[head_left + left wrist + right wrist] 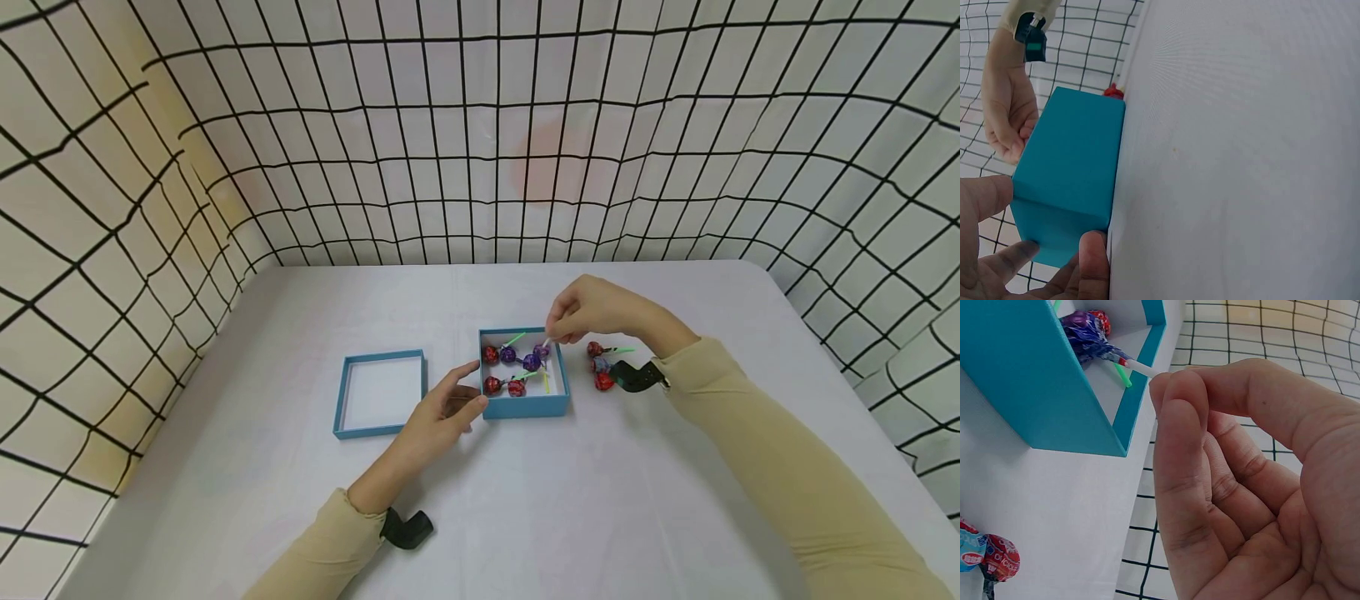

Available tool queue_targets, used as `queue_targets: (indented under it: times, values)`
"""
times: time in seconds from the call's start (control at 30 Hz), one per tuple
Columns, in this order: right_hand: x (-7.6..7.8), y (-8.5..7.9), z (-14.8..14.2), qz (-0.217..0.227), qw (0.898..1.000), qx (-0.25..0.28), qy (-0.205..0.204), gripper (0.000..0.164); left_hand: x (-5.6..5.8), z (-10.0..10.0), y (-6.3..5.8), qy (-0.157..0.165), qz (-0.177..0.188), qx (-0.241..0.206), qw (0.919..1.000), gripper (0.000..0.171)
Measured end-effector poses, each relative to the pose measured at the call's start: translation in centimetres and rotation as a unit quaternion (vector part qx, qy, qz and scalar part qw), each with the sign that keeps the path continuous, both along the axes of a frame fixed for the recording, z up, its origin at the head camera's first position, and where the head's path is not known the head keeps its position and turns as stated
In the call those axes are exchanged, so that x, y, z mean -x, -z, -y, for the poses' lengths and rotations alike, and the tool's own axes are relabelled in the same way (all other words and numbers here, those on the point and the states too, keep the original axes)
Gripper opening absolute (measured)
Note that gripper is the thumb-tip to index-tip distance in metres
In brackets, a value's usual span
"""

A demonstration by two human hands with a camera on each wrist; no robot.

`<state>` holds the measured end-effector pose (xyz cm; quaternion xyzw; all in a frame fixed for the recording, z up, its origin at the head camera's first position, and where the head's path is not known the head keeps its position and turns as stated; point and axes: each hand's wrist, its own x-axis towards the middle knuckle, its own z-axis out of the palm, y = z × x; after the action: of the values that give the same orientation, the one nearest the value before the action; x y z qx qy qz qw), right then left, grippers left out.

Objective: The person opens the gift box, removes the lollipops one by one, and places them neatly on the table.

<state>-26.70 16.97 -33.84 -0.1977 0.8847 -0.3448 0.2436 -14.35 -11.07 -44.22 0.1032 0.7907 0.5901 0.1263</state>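
Observation:
My right hand (596, 308) pinches the white stick of a purple-wrapped lollipop (1088, 340) between thumb and fingertips. That lollipop's head is inside a blue box (525, 407), at its back right corner. Several red- and purple-wrapped lollipops lie in the box, among them a red one (492, 385) at the front left and a purple one (532, 362) near the middle. Against the box's left end rests my left hand (431, 421), its fingers spread, with the thumb (1093, 256) by the front corner. The left fingers are fairly straight.
To the left lies a shallow blue lid (378, 430), its white inside facing up. Right of the box, several wrapped lollipops (603, 381) lie on the white table (570, 517), partly behind the right wrist's black camera. Black netting (480, 156) over white cloth surrounds the table.

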Motion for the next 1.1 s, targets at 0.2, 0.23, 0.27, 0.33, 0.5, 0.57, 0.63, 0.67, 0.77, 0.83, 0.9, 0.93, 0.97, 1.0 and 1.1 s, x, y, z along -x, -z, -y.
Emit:
queue_targets:
  times: [0.2,0.23,0.27,0.33,0.5,0.57,0.63,0.67,0.77,0.83,0.9,0.93,0.97,1.0,1.1]
  values:
    - [-0.1,0.3,-0.9,-0.002,1.0,0.023,0.008,0.016,-0.1,0.0,-0.1,0.0,0.0,0.001,1.0,0.06]
    - [-0.1,0.4,-1.1,-0.002,1.0,0.028,0.009,0.017,-0.1,0.0,-0.2,-0.001,0.001,0.001,1.0,0.059]
    - [-0.1,0.5,-1.2,-0.002,0.999,0.032,0.011,0.018,-0.2,0.0,-0.2,-0.001,0.0,0.001,1.0,0.059]
    - [-0.1,0.6,-1.5,-0.001,0.999,0.041,0.017,0.019,-0.1,-0.1,-0.2,-0.004,0.001,0.0,1.0,0.059]
    - [-0.3,0.8,-2.0,0.013,0.997,0.075,0.034,0.021,-0.2,-0.1,-0.1,-0.008,0.001,-0.003,1.0,0.058]
    - [-0.3,1.0,-2.2,0.022,0.995,0.089,0.04,0.022,-0.2,-0.1,-0.2,-0.006,0.001,-0.004,1.0,0.058]
    - [-0.3,1.3,-2.4,0.027,0.993,0.1,0.049,0.024,-0.2,0.0,-0.2,-0.004,0.001,-0.005,1.0,0.058]
    - [-0.3,1.5,-2.5,0.028,0.993,0.106,0.052,0.025,-0.2,0.0,-0.2,-0.004,0.0,-0.004,1.0,0.058]
    - [-0.3,1.9,-2.8,0.029,0.991,0.119,0.062,0.029,-0.2,0.0,-0.2,-0.004,-0.002,-0.004,1.0,0.058]
    - [-0.4,2.1,-3.0,0.03,0.989,0.125,0.067,0.031,-0.1,0.0,-0.1,-0.004,-0.003,-0.004,1.0,0.058]
    - [-0.5,2.3,-3.2,0.032,0.989,0.129,0.07,0.032,-0.1,0.0,-0.1,-0.004,-0.004,-0.001,1.0,0.058]
    - [-0.5,2.3,-3.3,0.033,0.988,0.131,0.071,0.032,-0.1,0.0,-0.1,-0.003,-0.003,0.0,1.0,0.058]
    - [-0.6,2.3,-3.4,0.033,0.988,0.133,0.072,0.033,-0.1,0.0,0.0,-0.003,-0.003,0.0,1.0,0.058]
    - [-0.6,2.4,-3.5,0.031,0.988,0.133,0.073,0.033,-0.1,0.0,0.0,-0.002,-0.002,0.002,1.0,0.058]
    - [-0.8,2.4,-3.8,0.026,0.988,0.136,0.073,0.034,0.0,0.1,0.1,-0.001,-0.001,0.006,1.0,0.058]
